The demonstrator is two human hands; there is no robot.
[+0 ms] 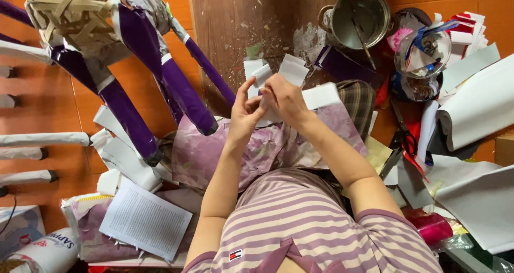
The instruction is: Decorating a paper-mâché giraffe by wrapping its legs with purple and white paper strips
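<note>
Both my hands meet over my lap and hold white paper strips [293,68]. My left hand [245,112] pinches one end of a strip [261,75] between thumb and fingers. My right hand [286,99] grips the bunch from above, with more white paper [321,95] sticking out to its right. Beneath the hands lies a sheet of pale purple patterned paper [209,150] spread across my knees. A wooden board [235,32] littered with scraps lies just beyond the hands.
A woven bamboo frame [69,16] with purple and white paper-wrapped legs [176,85] stands at upper left. A metal pot [361,16] with a brush, a clear bowl [423,53], red-handled scissors [404,141] and white paper rolls [476,112] crowd the right. Printed pages [144,219] lie at lower left.
</note>
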